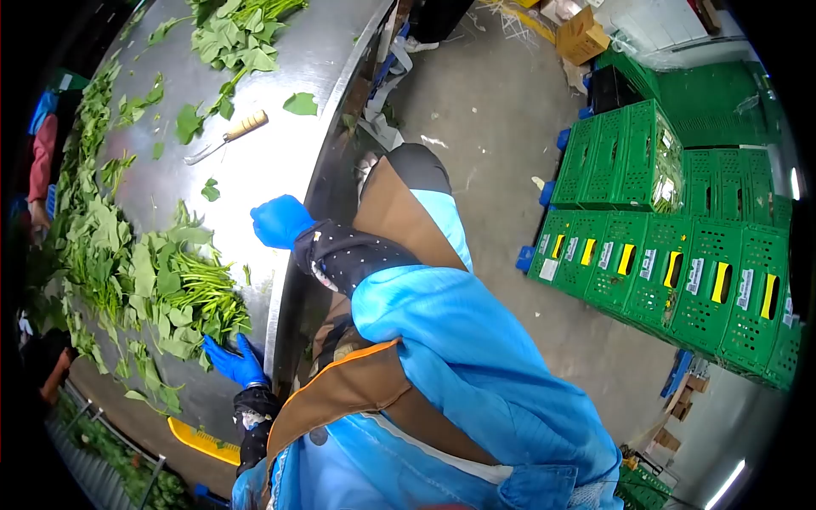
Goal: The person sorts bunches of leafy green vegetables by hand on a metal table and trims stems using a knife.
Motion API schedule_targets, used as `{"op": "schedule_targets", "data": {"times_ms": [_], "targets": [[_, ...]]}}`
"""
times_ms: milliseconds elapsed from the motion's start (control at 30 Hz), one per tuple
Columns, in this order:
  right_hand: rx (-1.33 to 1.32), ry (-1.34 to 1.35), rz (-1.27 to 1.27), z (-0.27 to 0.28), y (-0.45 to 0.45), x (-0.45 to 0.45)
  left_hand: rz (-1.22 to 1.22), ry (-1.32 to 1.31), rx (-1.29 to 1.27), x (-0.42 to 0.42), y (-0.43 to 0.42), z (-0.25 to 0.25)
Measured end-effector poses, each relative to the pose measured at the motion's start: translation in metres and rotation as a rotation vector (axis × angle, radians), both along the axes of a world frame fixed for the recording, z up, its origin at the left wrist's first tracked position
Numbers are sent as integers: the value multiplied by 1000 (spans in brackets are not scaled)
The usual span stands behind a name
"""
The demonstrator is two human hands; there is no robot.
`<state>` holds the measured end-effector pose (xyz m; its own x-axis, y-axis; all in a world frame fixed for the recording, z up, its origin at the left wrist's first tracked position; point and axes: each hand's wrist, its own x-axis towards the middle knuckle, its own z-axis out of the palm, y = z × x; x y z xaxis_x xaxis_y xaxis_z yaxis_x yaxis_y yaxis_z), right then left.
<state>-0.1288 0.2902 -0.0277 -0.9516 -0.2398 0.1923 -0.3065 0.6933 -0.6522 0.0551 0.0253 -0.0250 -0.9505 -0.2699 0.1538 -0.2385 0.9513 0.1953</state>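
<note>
My left hand [238,361], in a blue glove, lies by the cut-stem end of a pile of leafy greens [161,280], fingers and thumb apart. It touches or nearly touches the lowest stems. Above the bare metal of the table [246,170], my right hand [282,221], also blue-gloved, is closed with its back toward me. Its palm side is hidden, so anything inside it does not show. A knife [229,136] with a wooden handle and a curved blade rests on the table beyond that hand. Loose leaves [300,104] lie around it.
More greens [242,34] lie at the table's far end. Stacked green crates [620,161] stand on the floor to the right, near a cardboard box [581,36]. A yellow basket edge [204,440] shows below the table. Another person's sleeve [42,161] appears across the table.
</note>
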Motion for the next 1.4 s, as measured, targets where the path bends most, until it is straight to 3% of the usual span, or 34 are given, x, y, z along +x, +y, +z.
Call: {"op": "schedule_targets", "data": {"times_ms": [400,433,500,567,600,667,700,800,867,967,1000,1100,1133,1167,1233,1300,1333,1367,1400], "targets": [[21,84,-2,-15,-2,-1,-58,36,47,-1,6,8],[-29,122,104,-78,-16,-14,-44,41,53,0,4,10],[53,201,284,-56,4,-9,-38,78,128,-1,4,7],[-111,84,164,-49,5,-6,-7,64,164,-1,5,12],[-199,-345,160,-38,8,-8,20,58,250,2,2,12],[-164,-439,51,5,-6,-1,39,92,369,10,-2,28],[-112,-497,44,17,-14,-2,40,145,368,14,-9,32],[-177,-455,330,61,-60,11,110,290,182,13,-7,71],[-97,-385,405,49,-93,12,-77,306,169,-5,-8,97],[365,-185,461,48,-117,0,-316,280,168,-49,4,105],[402,-120,529,31,-120,-2,-286,218,152,-63,7,101],[212,-110,452,19,-111,-20,-130,12,100,-84,0,64],[8,-402,431,36,-103,-31,-114,-1,139,-77,-7,54],[-634,-928,312,55,-96,-34,-101,-13,174,-71,-13,49],[-713,-922,229,107,-79,-42,-91,-6,259,-60,-16,54],[-574,-1058,412,81,-66,-49,-86,-21,316,-55,-15,72],[-620,-1102,386,90,-69,-42,-36,112,345,-59,-11,87],[-640,-1055,334,105,-71,-40,-25,198,465,-64,-14,100],[-683,-1035,353,105,-74,-40,108,95,781,-65,-13,122]]}}
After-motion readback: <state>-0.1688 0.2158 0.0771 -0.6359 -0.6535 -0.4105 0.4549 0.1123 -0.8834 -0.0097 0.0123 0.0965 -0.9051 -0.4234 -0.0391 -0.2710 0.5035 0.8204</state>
